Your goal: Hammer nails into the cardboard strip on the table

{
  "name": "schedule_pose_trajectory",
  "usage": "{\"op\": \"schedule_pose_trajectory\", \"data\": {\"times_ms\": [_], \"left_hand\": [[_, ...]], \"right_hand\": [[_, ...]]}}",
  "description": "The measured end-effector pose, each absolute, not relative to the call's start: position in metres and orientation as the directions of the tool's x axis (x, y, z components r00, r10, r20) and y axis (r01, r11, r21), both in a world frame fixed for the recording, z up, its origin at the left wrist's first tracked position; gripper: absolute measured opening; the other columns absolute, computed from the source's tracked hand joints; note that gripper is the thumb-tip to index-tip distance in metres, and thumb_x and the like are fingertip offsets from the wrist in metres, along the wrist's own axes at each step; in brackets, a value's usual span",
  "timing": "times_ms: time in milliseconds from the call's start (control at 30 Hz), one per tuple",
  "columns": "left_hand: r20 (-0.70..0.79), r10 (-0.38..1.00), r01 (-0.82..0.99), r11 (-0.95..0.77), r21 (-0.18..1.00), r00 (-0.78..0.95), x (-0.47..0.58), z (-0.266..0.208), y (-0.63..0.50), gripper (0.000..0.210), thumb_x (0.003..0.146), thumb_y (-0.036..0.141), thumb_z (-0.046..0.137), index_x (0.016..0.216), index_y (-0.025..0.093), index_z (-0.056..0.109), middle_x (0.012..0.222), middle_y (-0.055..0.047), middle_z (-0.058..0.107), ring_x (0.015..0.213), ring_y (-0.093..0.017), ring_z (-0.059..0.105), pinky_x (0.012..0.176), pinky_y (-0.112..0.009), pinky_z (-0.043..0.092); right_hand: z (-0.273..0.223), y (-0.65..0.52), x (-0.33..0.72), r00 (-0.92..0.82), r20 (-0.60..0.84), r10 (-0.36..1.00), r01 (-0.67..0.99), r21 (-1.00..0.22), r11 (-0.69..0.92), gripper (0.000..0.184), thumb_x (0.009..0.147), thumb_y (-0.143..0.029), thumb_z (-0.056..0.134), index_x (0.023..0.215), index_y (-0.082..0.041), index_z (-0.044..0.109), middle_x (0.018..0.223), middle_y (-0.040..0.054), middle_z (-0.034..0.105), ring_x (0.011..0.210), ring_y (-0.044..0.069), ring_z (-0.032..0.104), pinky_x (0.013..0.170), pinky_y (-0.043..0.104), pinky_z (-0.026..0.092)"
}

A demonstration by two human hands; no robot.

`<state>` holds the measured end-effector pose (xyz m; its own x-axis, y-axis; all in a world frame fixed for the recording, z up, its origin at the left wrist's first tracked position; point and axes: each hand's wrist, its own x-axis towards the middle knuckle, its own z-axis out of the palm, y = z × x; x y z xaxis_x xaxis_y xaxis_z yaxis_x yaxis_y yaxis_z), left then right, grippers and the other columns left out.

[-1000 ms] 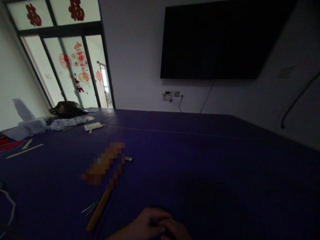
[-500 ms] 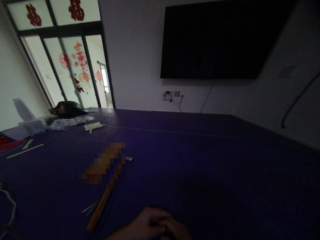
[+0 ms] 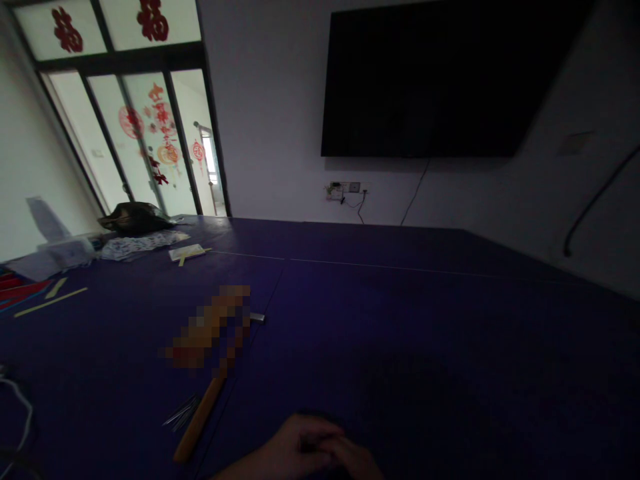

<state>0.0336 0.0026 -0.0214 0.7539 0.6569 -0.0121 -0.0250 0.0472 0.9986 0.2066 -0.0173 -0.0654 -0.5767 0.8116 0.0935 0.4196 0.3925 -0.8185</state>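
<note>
At the bottom of the head view, my left hand [image 3: 291, 443] and my right hand [image 3: 356, 457] rest against each other over the purple table [image 3: 425, 320]. Their fingers are curled and touching, with nothing seen held in them; the lower parts are cut off by the frame. To the left lies a hammer [image 3: 201, 419] with a wooden handle, its upper part blurred by pixelation and a metal end showing. Beside the handle is a small bunch of thin nails [image 3: 181, 413]. A pixelated orange-brown object [image 3: 207, 327] lies just beyond, too obscured to name.
A white cable [image 3: 25, 413] curves at the left edge. Farther back are pale strips [image 3: 50, 302], red items [image 3: 23, 293], a small white block [image 3: 187, 253], patterned sheets [image 3: 143, 245] and a black bag [image 3: 135, 218]. A television [image 3: 425, 87] hangs on the far wall.
</note>
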Motion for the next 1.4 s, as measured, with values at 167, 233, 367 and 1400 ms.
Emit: {"op": "schedule_pose_trajectory", "data": {"times_ms": [167, 233, 367, 1400], "left_hand": [[-0.013, 0.666, -0.019, 0.04, 0.999, 0.746, 0.0331, -0.0238, 0.0019, 0.041, 0.073, 0.039, 0.062, 0.106, 0.016, 0.061, 0.098, -0.006, 0.064, 0.091, -0.02, 0.058, 0.082, -0.029, 0.041], [-0.007, 0.668, -0.028, 0.041, 0.999, 0.744, 0.033, -0.024, 0.0013, 0.039, 0.074, 0.038, 0.061, 0.106, 0.016, 0.061, 0.098, -0.006, 0.064, 0.09, -0.02, 0.059, 0.081, -0.029, 0.041], [-0.011, 0.683, -0.024, 0.042, 0.999, 0.731, 0.0326, -0.0241, 0.0005, 0.039, 0.073, 0.036, 0.063, 0.107, 0.017, 0.061, 0.1, -0.007, 0.064, 0.091, -0.02, 0.059, 0.082, -0.029, 0.041], [0.009, 0.668, -0.057, 0.05, 0.997, 0.744, 0.0335, -0.0224, 0.0011, 0.038, 0.073, 0.037, 0.063, 0.105, 0.016, 0.061, 0.097, -0.006, 0.064, 0.09, -0.019, 0.058, 0.08, -0.028, 0.041]], "right_hand": [[-0.0669, -0.0155, 0.2086, -0.576, 0.082, 0.813, 0.437, -0.81, 0.391, 0.048, 0.069, -0.059, 0.054, 0.105, -0.027, 0.06, 0.106, 0.0072, 0.066, 0.097, 0.025, 0.06, 0.084, 0.03, 0.046], [-0.0673, -0.0152, 0.209, -0.58, 0.081, 0.811, 0.437, -0.809, 0.393, 0.049, 0.068, -0.059, 0.054, 0.105, -0.027, 0.06, 0.105, 0.0074, 0.066, 0.095, 0.025, 0.061, 0.083, 0.03, 0.046], [-0.0679, -0.0146, 0.2089, -0.582, 0.084, 0.809, 0.438, -0.806, 0.399, 0.05, 0.066, -0.057, 0.057, 0.105, -0.026, 0.06, 0.104, 0.0075, 0.066, 0.095, 0.026, 0.061, 0.082, 0.031, 0.047], [-0.0693, -0.0147, 0.2103, -0.583, 0.077, 0.809, 0.452, -0.797, 0.401, 0.046, 0.069, -0.055, 0.057, 0.105, -0.027, 0.06, 0.105, 0.0065, 0.066, 0.096, 0.026, 0.06, 0.084, 0.031, 0.047]]}}
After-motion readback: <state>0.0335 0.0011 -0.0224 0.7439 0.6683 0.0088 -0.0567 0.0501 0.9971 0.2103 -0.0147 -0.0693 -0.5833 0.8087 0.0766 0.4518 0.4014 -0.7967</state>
